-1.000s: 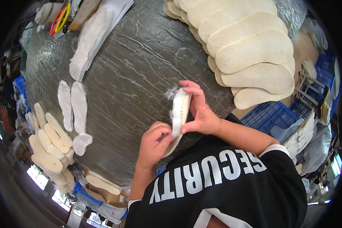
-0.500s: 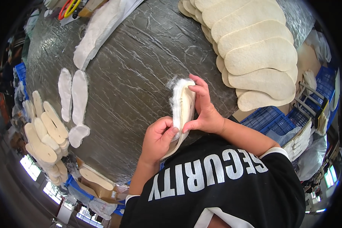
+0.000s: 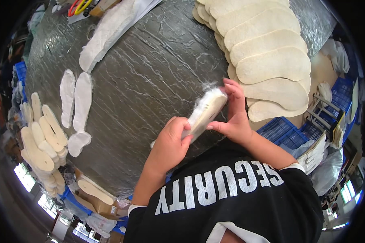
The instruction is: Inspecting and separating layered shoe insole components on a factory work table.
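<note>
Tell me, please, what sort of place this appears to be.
Probably a workshop or small factory floor for shoe insoles: cream insole-shaped pieces lie overlapped on the table, a similar pale pile sits at left, and blue plastic crates stand beyond the table's right edge.

Black short-sleeved shirt [image 3: 267, 208], white collar [image 3: 217, 231], bold white lettering [image 3: 211, 188]

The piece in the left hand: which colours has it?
The piece is cream with white fluff; see the head view.
</note>
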The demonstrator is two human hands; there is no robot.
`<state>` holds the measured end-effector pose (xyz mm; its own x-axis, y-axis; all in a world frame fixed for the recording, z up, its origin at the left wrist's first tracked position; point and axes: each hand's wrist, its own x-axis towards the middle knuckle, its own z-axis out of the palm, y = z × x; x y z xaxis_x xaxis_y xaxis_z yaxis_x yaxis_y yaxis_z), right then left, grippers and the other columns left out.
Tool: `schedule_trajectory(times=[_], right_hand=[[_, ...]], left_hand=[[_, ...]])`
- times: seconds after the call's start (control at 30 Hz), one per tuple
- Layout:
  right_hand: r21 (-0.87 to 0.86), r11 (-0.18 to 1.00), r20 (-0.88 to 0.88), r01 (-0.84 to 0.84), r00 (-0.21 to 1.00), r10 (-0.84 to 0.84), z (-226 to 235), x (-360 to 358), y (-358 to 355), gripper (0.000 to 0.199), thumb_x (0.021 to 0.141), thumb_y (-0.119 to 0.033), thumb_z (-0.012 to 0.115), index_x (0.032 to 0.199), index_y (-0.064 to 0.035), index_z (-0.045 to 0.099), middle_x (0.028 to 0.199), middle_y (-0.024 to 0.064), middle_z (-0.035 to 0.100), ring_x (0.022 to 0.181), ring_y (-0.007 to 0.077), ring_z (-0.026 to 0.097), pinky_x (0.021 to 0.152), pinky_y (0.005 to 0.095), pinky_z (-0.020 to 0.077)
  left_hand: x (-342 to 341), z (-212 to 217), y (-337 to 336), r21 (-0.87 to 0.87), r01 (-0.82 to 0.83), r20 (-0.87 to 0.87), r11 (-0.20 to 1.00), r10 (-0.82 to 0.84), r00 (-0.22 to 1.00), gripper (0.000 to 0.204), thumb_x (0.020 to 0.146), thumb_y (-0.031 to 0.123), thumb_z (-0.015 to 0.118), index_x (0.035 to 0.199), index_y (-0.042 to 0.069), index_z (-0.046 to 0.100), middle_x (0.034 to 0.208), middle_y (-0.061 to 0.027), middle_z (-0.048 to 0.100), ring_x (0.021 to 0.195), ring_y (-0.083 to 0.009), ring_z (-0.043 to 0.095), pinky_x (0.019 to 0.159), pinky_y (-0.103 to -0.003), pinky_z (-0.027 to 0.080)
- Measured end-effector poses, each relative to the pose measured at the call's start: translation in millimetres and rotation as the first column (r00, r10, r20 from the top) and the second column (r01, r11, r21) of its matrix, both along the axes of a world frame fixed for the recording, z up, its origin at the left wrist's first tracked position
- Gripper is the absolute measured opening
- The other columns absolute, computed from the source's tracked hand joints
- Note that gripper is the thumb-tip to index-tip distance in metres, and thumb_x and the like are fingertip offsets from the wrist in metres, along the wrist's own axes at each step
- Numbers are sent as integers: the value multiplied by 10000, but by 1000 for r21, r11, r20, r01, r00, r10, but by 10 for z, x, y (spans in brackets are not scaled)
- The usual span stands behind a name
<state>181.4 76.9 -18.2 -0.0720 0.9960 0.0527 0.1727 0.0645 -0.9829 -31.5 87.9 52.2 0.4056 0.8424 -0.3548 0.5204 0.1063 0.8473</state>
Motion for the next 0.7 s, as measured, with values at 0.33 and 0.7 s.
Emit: schedule_trajectory(times=[0.33,0.7], right_hand=[[-147,827,231,-543,794,562,516,197,596,449,743,-383,748,1068,-95,636,989,85,653,944,270,592,865,428,416],[-445,633,-13,-633,712,702,264,168,617,157,813,-160,659,855,-9,663,753,147,651,724,312,620,669,391,472]], left_hand=[[123,-50,-13,463,182,-136,867,-133,982,375,668,-107,628,1005,43,560,993,-149,577,862,-350,561,742,-425,466],[180,-201,-70,608,157,-73,778,-142,987,259,682,4,698,921,98,663,1056,-132,588,882,-311,564,772,-410,432]])
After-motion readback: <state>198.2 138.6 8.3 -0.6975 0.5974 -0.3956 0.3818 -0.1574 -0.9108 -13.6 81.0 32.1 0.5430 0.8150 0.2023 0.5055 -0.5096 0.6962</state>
